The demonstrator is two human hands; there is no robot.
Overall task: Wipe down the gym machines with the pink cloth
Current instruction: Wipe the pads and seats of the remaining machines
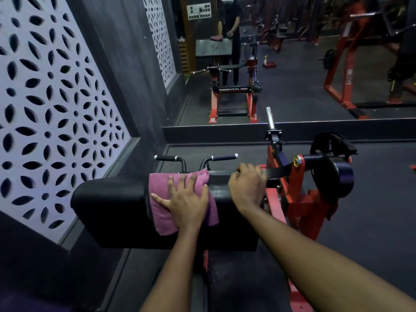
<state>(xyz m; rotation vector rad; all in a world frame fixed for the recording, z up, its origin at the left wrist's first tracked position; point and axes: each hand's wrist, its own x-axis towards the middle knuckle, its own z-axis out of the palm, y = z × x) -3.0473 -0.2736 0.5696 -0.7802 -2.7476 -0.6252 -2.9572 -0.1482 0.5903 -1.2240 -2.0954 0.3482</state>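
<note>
A black padded armrest (112,210) of a red-framed gym machine (297,199) fills the middle of the view. The pink cloth (162,217) is draped over the top of the pad. My left hand (186,201) lies flat on the cloth with fingers spread, pressing it onto the pad. My right hand (247,183) is curled over the pad's far right edge, gripping it next to the black lever arm (281,173).
Two black handles (195,158) stick up behind the pad, and a chrome weight peg (269,118) rises beyond. A wall mirror (292,64) ahead reflects the machine, a person and red racks. A perforated white panel (45,109) lines the left wall. Dark rubber floor (371,221) lies to the right.
</note>
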